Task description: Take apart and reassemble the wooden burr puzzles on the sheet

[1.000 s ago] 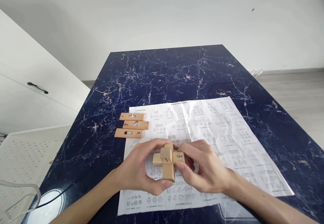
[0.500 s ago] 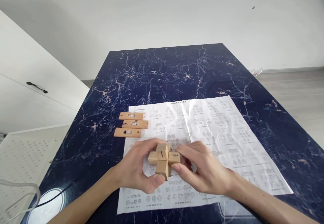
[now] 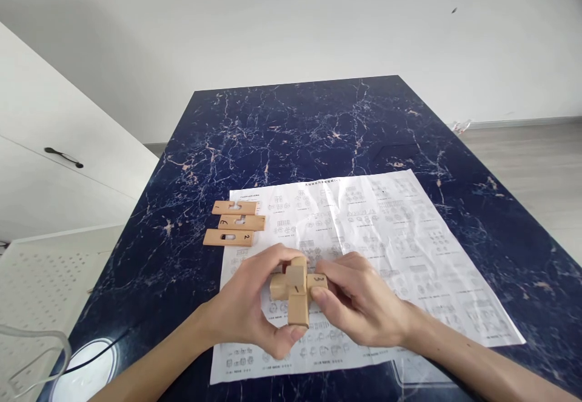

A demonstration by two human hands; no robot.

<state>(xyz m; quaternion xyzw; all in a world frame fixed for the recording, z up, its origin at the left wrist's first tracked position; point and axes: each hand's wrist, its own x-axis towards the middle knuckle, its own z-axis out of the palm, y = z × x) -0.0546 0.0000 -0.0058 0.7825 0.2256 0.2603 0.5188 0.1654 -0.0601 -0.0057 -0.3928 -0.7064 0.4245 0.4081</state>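
Note:
Between both hands, above the instruction sheet [image 3: 364, 244], is a wooden burr puzzle [image 3: 297, 293] of interlocked bars in a cross shape. One bar carries a "3" and another a single stroke. My left hand [image 3: 252, 305] curves around it, fingers at the far side and thumb at the near end. My right hand [image 3: 359, 305] pinches the bar marked 3 at the right; its lower fingers are hidden. Left of the hands lie three flat wooden pieces with cutouts: one marked 1 [image 3: 248, 208], one resembling a 6 [image 3: 252, 223], and one marked 2 [image 3: 239, 242].
The dark blue marbled table [image 3: 291, 129] reaches toward a white wall. A round white object [image 3: 84, 371] with a cable sits at the lower left. White cabinet doors [image 3: 68, 105] with a black handle stand left. A flat object shows partly under the sheet's near edge.
The puzzle has shifted slightly right and tilted, so its upright bar's top shows differently. Both hands still hold it. The three flat pieces stay put.

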